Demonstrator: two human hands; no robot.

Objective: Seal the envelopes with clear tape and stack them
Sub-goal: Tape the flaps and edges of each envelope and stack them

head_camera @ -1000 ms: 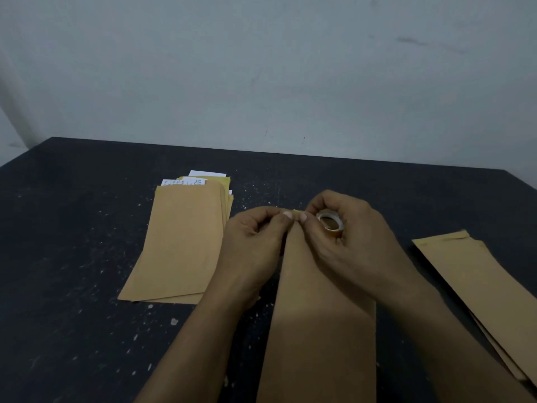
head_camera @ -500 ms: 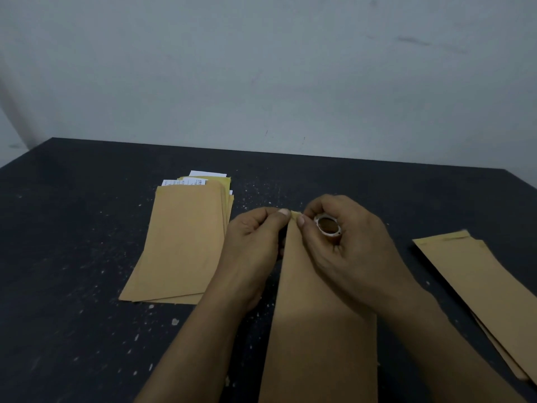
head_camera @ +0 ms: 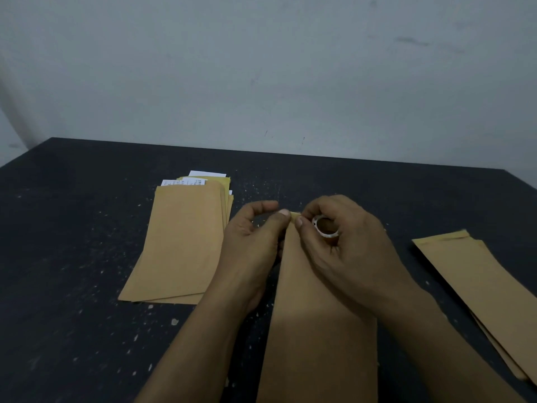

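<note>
A brown envelope point(head_camera: 316, 330) lies lengthwise on the dark table in front of me, its far end under my fingers. My left hand point(head_camera: 252, 242) pinches the envelope's top edge between thumb and forefinger. My right hand point(head_camera: 345, 248) holds a small roll of clear tape point(head_camera: 325, 226) in its curled fingers, with its thumb tip meeting the left fingertip at the envelope's top. Any pulled tape strip is too clear to make out.
A pile of brown envelopes point(head_camera: 183, 242) with white papers sticking out of their tops lies to the left. Another pile of brown envelopes point(head_camera: 488, 292) lies at the right edge. The black table point(head_camera: 72, 257) is speckled with white flecks; a pale wall stands behind.
The tape roll in my right hand has tilted and dropped slightly toward the envelope. Both hands stay pinched at the envelope's top edge.
</note>
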